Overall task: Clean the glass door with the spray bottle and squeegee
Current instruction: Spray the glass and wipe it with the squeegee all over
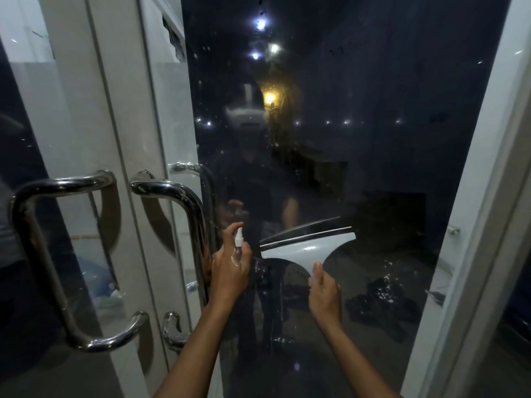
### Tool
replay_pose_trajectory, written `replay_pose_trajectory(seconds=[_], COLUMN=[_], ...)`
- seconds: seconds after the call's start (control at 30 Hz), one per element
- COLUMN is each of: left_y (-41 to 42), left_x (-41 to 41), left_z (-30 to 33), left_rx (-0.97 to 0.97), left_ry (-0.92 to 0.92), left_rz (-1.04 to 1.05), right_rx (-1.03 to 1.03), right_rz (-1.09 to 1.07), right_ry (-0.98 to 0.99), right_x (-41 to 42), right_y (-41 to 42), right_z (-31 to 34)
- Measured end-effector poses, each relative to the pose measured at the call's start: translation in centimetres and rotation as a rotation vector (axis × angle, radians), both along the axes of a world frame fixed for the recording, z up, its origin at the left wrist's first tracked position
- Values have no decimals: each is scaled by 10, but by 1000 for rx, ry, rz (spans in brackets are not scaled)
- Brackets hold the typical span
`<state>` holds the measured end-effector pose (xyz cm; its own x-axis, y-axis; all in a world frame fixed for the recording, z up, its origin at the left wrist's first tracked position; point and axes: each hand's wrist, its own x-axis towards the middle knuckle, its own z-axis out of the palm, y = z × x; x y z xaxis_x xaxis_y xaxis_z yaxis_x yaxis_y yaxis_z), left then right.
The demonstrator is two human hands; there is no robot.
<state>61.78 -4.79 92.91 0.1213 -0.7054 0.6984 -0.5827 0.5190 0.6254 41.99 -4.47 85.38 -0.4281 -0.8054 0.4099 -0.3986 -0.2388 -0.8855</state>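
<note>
Left hand [230, 271] gripping spray bottle [238, 248], right hand [324, 294] holding squeegee [307, 248]

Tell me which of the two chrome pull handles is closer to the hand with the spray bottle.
The right-hand door handle, mounted beside the dark glass pane; the left hand gripping the spray bottle sits right next to it. The other handle is farther left.

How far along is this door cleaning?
Looks early. Nothing looks wiped yet: the glass door still shows spots up high. In hand: left hand grips the spray bottle, right hand holds the squeegee. Left: most of the pane, probably.
</note>
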Motion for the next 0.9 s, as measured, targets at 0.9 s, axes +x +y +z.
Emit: replay_pose_trajectory(seconds=[0.9], left_y=[1], left_x=[-17], left_z=[10], left_rx=[9], left_ry=[32], left_rz=[224], right_rx=[38], right_rz=[-5], right_ry=[-157], right_x=[-22], right_y=[15], right_z=[-17])
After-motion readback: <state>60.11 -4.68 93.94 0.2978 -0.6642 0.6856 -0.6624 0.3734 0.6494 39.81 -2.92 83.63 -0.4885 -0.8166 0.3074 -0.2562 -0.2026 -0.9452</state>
